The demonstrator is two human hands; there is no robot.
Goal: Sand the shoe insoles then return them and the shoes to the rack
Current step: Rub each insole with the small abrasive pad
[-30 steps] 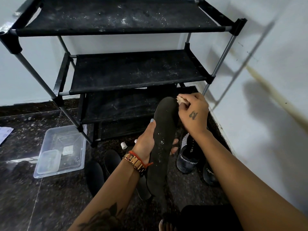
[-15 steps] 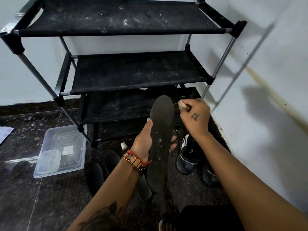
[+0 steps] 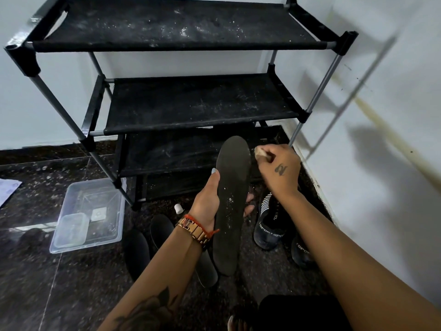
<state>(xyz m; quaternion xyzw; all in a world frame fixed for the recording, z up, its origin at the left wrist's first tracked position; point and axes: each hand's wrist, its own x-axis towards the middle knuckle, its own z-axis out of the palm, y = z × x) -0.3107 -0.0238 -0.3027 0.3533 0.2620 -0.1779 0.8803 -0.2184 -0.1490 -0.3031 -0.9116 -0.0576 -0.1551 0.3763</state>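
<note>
My left hand (image 3: pixel 207 201) grips a dark insole (image 3: pixel 232 187) by its middle and holds it nearly upright, toe end up, in front of the black shoe rack (image 3: pixel 200 105). My right hand (image 3: pixel 279 169) pinches a small pale piece of sandpaper (image 3: pixel 259 151) just off the insole's upper right edge. White dust speckles the insole's face. Two dark sport shoes (image 3: pixel 268 225) stand on the floor at the right, under my right forearm. Two more dark insoles (image 3: pixel 137 252) lie on the floor below my left wrist.
A clear plastic tub (image 3: pixel 88 215) with a smaller lid or box inside sits on the dark stone floor at the left. A small white cap (image 3: pixel 178 208) lies by the rack's foot. A white wall runs close along the right. Paper shows at the far left edge.
My right hand with the sandpaper has slid from the insole's toe tip down and off to its right edge. The insole has tilted slightly more upright in my left hand.
</note>
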